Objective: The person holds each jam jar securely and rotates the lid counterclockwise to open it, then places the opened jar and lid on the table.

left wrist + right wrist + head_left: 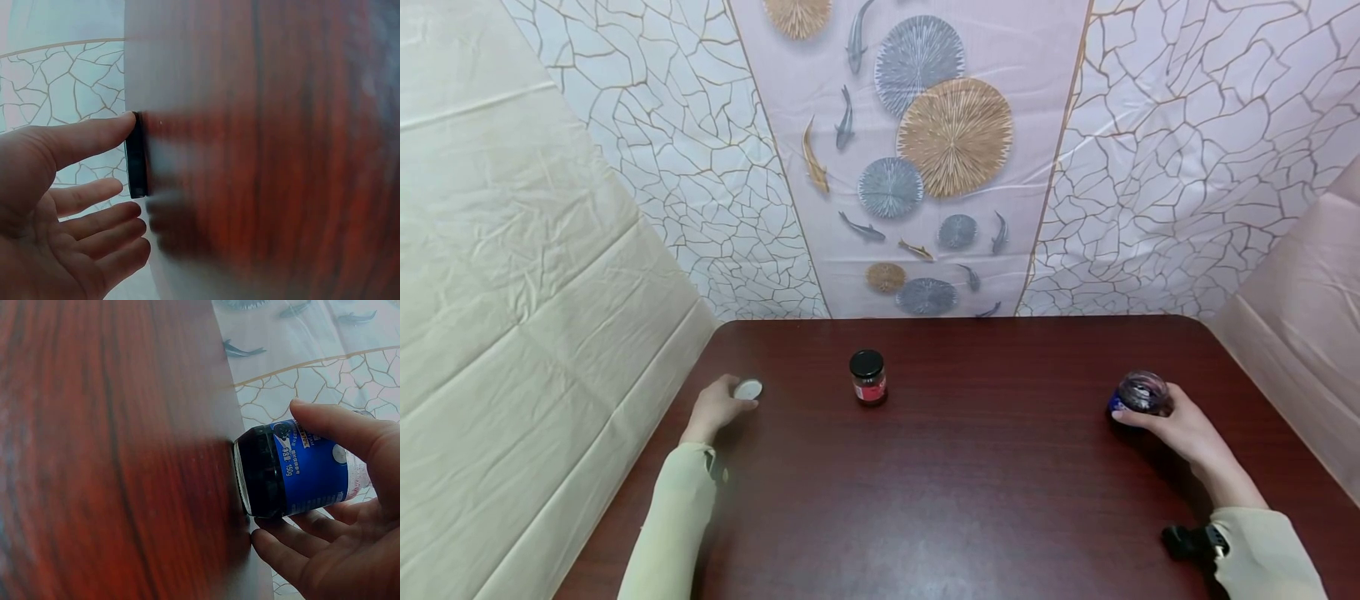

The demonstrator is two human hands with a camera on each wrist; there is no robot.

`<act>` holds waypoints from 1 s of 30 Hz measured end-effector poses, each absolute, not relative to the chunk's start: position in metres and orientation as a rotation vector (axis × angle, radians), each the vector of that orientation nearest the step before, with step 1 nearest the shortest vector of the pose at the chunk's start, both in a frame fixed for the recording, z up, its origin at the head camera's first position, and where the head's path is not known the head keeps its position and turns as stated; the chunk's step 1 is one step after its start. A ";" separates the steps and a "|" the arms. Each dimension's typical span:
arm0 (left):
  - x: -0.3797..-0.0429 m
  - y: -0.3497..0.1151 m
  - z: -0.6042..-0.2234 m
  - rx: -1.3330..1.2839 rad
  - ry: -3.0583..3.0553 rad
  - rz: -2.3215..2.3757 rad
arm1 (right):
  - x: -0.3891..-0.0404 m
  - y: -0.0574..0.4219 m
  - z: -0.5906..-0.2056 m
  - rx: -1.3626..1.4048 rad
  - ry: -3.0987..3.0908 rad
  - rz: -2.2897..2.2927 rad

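A round lid (748,390), pale inside and black at its edge (135,159), lies on the table at the left. My left hand (713,408) is around it: the thumb (94,139) touches the rim, while the other fingers look relaxed, the index fingertip a little apart from it. On the right, my right hand (1183,427) holds a glass jar (1141,393) with dark contents and a blue label (312,464). Thumb and fingers lie on opposite sides of the jar. It stands upright with no lid on, its base at the tabletop.
A second jar (869,379) with a black lid and a red label stands toward the back, left of the middle. The dark red-brown table (940,483) ends at a patterned cloth (925,167) behind. Pale cloth (550,333) hangs along the left side and also the right.
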State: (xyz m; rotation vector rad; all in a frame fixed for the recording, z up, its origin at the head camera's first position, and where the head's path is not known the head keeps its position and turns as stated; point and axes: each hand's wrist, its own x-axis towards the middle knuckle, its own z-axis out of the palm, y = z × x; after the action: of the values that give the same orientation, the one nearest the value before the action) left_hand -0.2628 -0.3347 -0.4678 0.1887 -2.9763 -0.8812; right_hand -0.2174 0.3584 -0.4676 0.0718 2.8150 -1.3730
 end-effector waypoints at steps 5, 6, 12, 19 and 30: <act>-0.263 -0.335 -0.465 0.166 -2.964 -0.894 | -0.217 0.358 -0.468 0.079 2.821 -1.377; -0.264 -0.336 -0.464 0.161 -2.961 -0.898 | -0.217 0.357 -0.468 0.081 2.825 -1.375; -0.265 -0.335 -0.460 0.147 -2.928 -0.932 | -0.218 0.357 -0.469 0.096 2.834 -1.376; -0.264 -0.334 -0.456 0.138 -2.890 -0.936 | -0.219 0.356 -0.467 0.100 2.783 -1.431; -0.260 -0.333 -0.445 0.101 -2.839 -0.940 | -0.218 0.354 -0.463 0.034 2.825 -1.471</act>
State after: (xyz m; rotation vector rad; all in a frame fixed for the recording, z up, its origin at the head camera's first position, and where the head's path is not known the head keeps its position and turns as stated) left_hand -0.2598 -0.3325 -0.4451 0.1010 -2.8394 -0.9405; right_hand -0.2182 0.3542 -0.4626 0.0336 2.8255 -1.4711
